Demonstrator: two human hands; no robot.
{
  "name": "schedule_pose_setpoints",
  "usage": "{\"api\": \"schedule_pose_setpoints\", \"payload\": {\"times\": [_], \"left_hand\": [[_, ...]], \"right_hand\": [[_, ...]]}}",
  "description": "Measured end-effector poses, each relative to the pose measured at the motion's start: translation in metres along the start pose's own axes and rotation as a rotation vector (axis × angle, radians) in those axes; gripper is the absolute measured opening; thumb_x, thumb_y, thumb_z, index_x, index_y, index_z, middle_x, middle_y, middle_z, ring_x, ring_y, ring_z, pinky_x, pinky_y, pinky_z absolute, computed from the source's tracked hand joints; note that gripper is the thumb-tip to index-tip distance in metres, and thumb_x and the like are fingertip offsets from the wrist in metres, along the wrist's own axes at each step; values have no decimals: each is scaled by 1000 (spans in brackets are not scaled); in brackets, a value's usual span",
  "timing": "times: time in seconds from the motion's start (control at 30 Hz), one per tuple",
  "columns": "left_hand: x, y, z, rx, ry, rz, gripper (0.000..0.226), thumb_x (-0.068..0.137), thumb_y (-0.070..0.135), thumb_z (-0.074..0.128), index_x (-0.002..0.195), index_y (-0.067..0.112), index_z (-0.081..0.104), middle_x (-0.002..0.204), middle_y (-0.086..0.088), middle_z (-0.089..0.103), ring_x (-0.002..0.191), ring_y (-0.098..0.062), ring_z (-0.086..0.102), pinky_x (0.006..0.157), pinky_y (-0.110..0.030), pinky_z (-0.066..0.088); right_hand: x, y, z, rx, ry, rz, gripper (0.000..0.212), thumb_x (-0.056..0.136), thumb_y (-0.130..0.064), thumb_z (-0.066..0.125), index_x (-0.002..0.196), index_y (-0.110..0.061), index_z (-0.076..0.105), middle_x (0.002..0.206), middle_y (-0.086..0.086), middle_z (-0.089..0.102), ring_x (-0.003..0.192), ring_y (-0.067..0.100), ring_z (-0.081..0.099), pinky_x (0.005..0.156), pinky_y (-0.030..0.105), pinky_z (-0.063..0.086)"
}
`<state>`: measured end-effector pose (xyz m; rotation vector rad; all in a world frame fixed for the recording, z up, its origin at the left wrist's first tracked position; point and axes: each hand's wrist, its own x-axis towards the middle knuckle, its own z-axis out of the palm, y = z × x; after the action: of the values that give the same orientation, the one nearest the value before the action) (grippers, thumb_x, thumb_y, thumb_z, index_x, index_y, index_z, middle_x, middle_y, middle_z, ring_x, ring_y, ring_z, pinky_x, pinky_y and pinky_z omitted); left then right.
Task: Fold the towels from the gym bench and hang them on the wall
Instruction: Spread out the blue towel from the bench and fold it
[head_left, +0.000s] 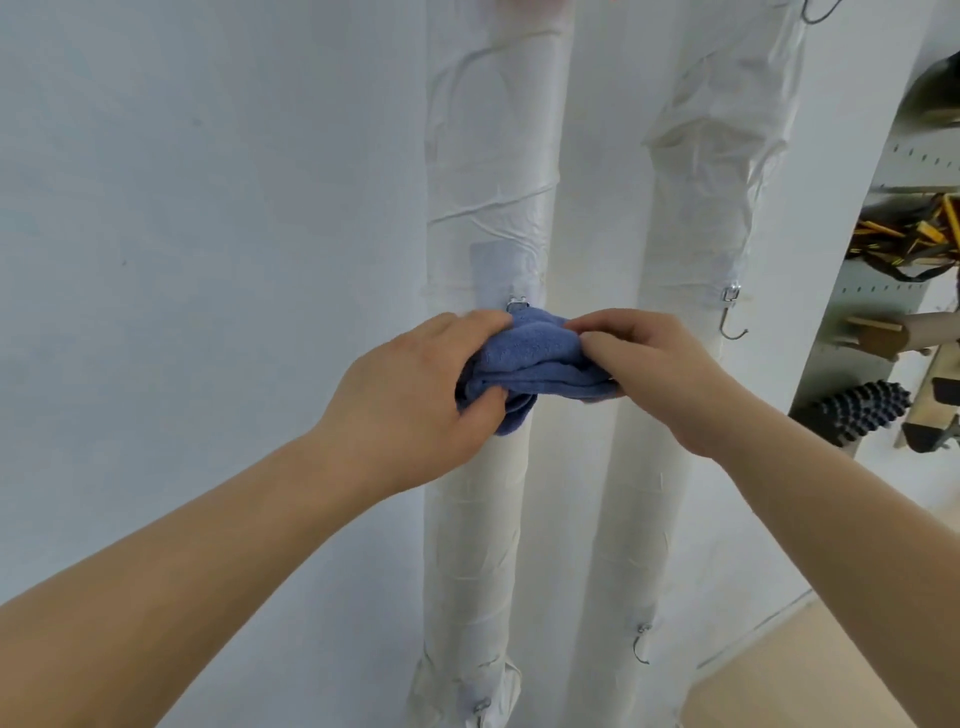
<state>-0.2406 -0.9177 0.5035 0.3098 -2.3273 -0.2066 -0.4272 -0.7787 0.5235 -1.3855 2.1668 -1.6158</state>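
Forearms reach up from the bottom edge. Left hand (415, 400) — fingers curled round the left end of a bunched blue towel (535, 353). Right hand (660, 379) — pinching its right end. Towel sits between both hands, against a wrapped white pipe (483, 519), just below a metal hook (517, 303).

no readable text, no labels, no numbers

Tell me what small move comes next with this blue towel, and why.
Probably ease the blue towel up so a fold slips over the hook. The left hand and right hand both grip it bunched right under the hook's mount, and the hook's tip is hidden behind the cloth.
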Motion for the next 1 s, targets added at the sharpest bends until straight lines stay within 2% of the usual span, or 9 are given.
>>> {"api": "schedule_pose_setpoints", "payload": {"times": [0.07,0.13,0.23,0.4,0.53,0.6,0.73,0.9,1.0], "left_hand": [[7,2,-3,179,11,72,49,86,44,51,134,37,56,108,10,61,99,-17,56,80,-40,55],[13,2,-8,314,75,190,50,82,44,45,124,27,68,120,2,63,109,-26,54,85,-42,51],[13,-2,-2,275,32,296,51,83,35,37,117,14,69,127,2,64,107,-25,55,86,-44,52],[-2,-21,18,99,49,279,59,91,22,56,150,17,50,149,1,57,115,-25,64,91,-41,56],[-13,-9,22,-16,6,140,67,93,56,47,154,28,44,158,8,46,131,-13,55,107,-32,47],[-16,-5,25,-103,11,76,65,95,61,35,153,32,46,160,11,43,134,-7,50,112,-26,40],[-22,-5,39,-357,82,-29,49,102,49,38,147,37,52,153,18,50,129,-1,52,112,-29,42],[-21,4,42,-495,121,-139,44,102,42,39,143,38,56,116,24,65,114,-5,58,102,-25,46],[-19,2,32,-577,60,-179,37,107,35,43,140,37,59,116,23,67,116,3,60,103,-21,46]], "right_hand": [[1,0,1,-290,76,-120,30,96,-14,54,106,-26,79,120,-6,67,111,11,61,90,19,44],[1,-1,0,-536,148,-338,30,94,-16,53,108,-20,79,129,-1,60,121,16,56,96,22,39],[-3,-2,4,-557,92,-541,37,86,-9,54,116,-20,73,112,-4,68,101,14,64,88,23,50],[-10,-9,6,-148,-54,-162,49,93,-2,47,114,-36,75,100,-10,78,94,6,70,86,23,56],[-12,-12,11,21,-115,-64,43,87,-26,44,111,-39,77,109,-13,79,107,12,71,98,37,56],[-15,-9,17,61,-95,-66,37,95,-33,45,114,-36,76,108,-8,79,105,16,72,97,42,57],[-21,0,30,178,-23,-20,39,106,-31,41,103,-40,78,100,-8,79,99,18,74,92,41,59],[-19,1,43,245,26,110,33,102,-46,45,105,-35,77,100,-2,80,95,21,74,78,37,57],[-15,-7,36,218,-31,152,45,104,-54,39,108,-29,76,103,2,81,94,20,74,84,39,57]]}}
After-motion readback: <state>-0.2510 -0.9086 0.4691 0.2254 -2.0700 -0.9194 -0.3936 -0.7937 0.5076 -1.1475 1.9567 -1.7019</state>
